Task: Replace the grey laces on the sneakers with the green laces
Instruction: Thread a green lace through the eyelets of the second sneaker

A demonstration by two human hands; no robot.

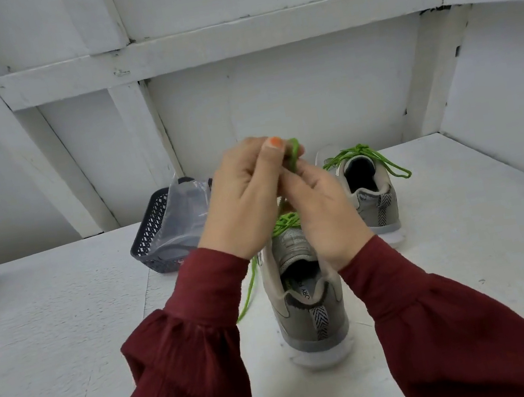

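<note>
While left grip (240, 198) & right grip (322, 212) both pinch the green lace (294, 151) at frame centre, above the near shoe (311, 314), we should pull both ends taut, make even loops, then cinch the bow snug, approx. matching the far shoe (376, 203), right of centre.

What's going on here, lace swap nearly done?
A person is lacing the near sneaker. The left hand and right hand are raised above it, both pinching the green lace between them. One loose end trails down the shoe's left side onto the table. The far sneaker already has a second green lace, apparently tied in a bow. A dark basket holding a plastic bag sits at back left.
</note>
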